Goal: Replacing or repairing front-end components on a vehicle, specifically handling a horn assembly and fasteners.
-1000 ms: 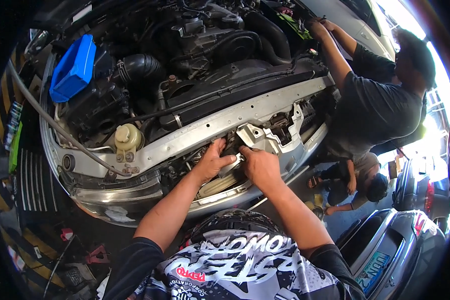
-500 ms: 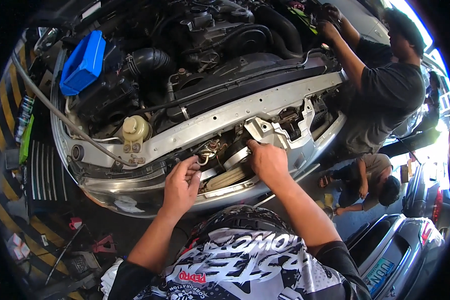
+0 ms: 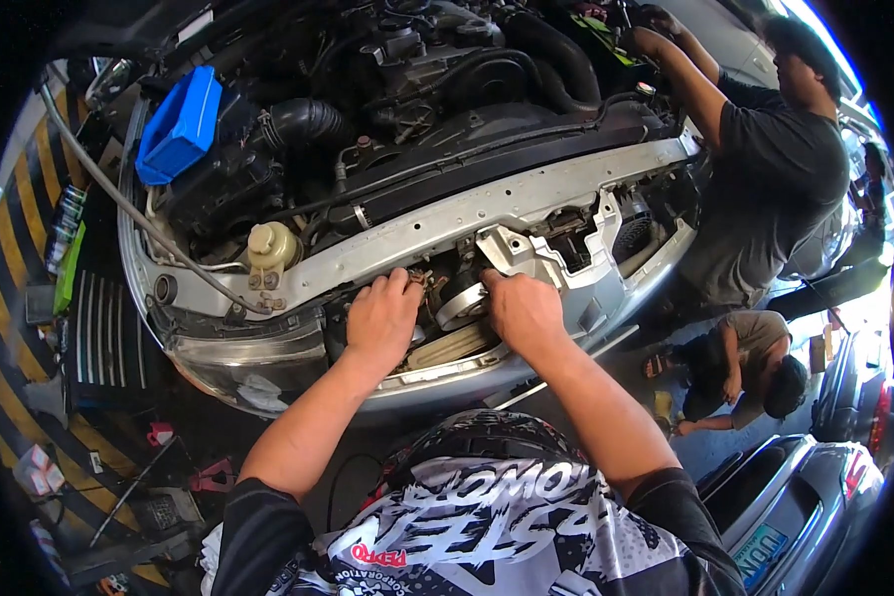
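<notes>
Both my hands reach into the opening behind the car's front grille [image 3: 447, 348]. My left hand [image 3: 382, 316] is closed, with its fingers bent together over a small metal fitting [image 3: 419, 282]; its fingertips are partly hidden, so what they grip does not show. My right hand [image 3: 524, 313] has thumb and fingers closed at the edge of a round, silver-rimmed disc-shaped part [image 3: 457, 308]. That part sits between the two hands, under the silver crossbar [image 3: 447, 217]. Beside my right hand is a pale metal bracket [image 3: 526, 260].
A blue plastic container [image 3: 181, 129] lies in the engine bay, at the left. Nearer stands a cream reservoir [image 3: 271, 243]. A co-worker [image 3: 780, 179] leans over the bay at right; another person [image 3: 750, 368] crouches behind. A parked car [image 3: 795, 507] is at lower right.
My left hand has moved up and right, deeper into the opening, and turned back-up over the fitting. My right hand has shifted slightly left and stays at the disc. The view has moved a little.
</notes>
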A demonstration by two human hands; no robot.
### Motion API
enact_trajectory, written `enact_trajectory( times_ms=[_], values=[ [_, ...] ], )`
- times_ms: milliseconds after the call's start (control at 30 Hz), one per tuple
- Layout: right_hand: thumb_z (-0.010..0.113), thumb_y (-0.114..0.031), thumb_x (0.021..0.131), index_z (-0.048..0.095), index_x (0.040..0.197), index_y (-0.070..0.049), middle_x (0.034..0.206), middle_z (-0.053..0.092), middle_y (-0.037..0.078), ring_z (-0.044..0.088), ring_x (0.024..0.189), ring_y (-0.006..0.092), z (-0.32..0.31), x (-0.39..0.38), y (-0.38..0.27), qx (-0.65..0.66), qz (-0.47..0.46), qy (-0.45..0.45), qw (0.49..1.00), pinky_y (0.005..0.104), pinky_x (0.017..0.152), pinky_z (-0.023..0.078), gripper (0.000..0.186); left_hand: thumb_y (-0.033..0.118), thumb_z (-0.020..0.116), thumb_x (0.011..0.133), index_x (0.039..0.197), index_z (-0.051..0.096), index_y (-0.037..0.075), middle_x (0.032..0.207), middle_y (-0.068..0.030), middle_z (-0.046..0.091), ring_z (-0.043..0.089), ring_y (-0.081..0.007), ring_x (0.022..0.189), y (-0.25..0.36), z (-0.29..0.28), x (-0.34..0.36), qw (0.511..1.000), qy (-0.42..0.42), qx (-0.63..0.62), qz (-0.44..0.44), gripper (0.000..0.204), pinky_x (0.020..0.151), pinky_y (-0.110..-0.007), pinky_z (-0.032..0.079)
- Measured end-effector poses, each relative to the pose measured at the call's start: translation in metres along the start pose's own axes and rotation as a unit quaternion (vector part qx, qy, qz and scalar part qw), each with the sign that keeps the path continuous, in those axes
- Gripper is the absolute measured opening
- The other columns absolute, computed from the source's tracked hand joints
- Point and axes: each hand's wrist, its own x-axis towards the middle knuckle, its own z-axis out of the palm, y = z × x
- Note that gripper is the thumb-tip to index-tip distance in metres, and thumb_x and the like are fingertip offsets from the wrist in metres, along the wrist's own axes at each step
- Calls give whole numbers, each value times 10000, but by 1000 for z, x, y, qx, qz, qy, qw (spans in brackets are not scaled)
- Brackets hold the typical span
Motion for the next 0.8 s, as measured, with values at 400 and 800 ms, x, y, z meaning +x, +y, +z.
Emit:
enact_trajectory(
  times_ms=[400, 800],
  values=[
    [532, -139, 902, 684, 1148, -135, 751, 689, 160, 702, 723, 360, 22, -1, 18, -60, -37, -50, 996, 466, 626, 561, 289, 202, 763, 777, 918, 674, 75, 875, -85, 608, 636, -288, 870, -2, 10, -14, 992, -55, -108, -46, 210, 760, -440, 505],
    [510, -119, 909, 663, 1122, -92, 843, 679, 141, 693, 732, 335, 26, -22, 21, -31, -137, 7, 990, 457, 614, 543, 263, 215, 769, 783, 904, 677, 97, 903, -77, 611, 617, -287, 922, 0, 20, -19, 986, 19, -149, -75, 193, 783, -430, 484]
  ],
)
